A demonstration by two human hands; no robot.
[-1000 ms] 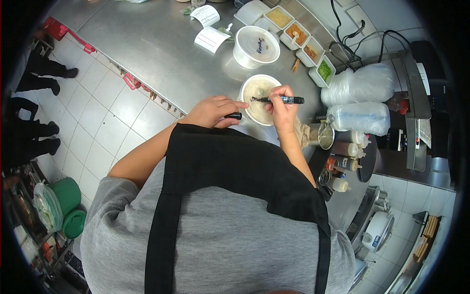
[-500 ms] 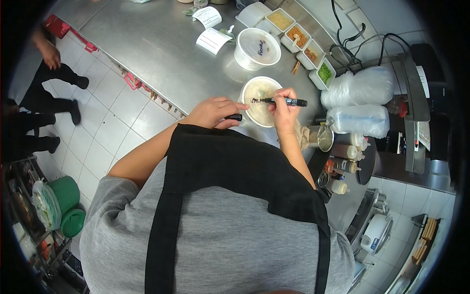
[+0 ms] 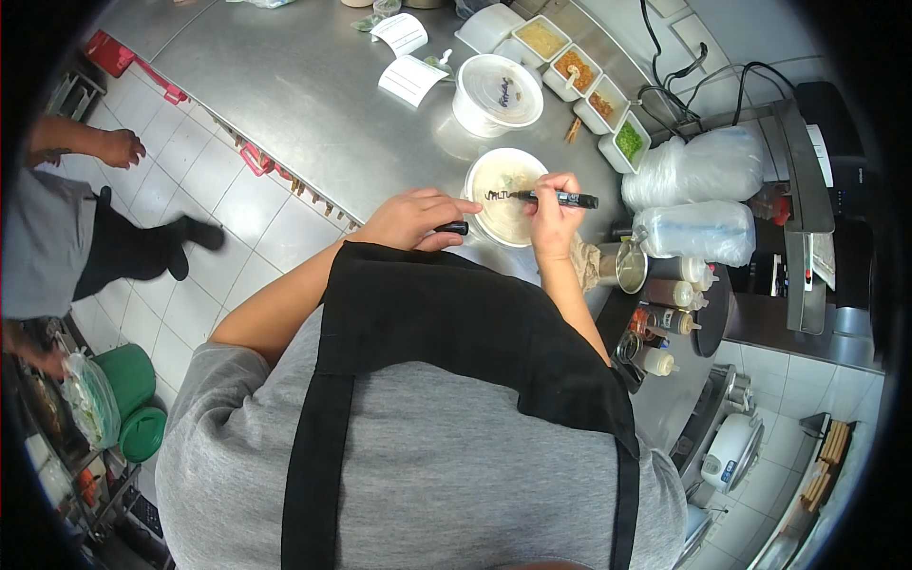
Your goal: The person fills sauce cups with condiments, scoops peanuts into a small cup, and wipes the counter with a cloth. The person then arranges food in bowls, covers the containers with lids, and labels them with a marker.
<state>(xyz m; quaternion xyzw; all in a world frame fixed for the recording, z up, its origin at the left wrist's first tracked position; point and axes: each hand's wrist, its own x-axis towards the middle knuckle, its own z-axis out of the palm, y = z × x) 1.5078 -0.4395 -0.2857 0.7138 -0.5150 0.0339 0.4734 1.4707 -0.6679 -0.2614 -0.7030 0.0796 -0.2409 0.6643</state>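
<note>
A round white tub (image 3: 506, 226) with a translucent lid stands on the steel counter in front of me. Dark handwritten letters run across its lid. My right hand (image 3: 558, 214) grips a black marker (image 3: 573, 199), its tip at the end of the lettering. My left hand (image 3: 423, 217) is closed around a black marker cap (image 3: 454, 228), and one finger stretches to the tub's left rim. Farther back is a second lidded tub (image 3: 498, 95), also with writing on its lid. Two white printed labels (image 3: 414, 80) lie to its left.
White containers of chopped food (image 3: 628, 142) line the wall at right. Wrapped plastic stacks (image 3: 698, 237) and squeeze bottles (image 3: 679, 295) stand closer on the right. At left, a co-worker (image 3: 57, 237) is on the tiled floor near a green bin (image 3: 125, 372).
More letters stand on the near lid, and my right hand has shifted very slightly. My left hand has stayed put. At left, a co-worker has stepped farther into view.
</note>
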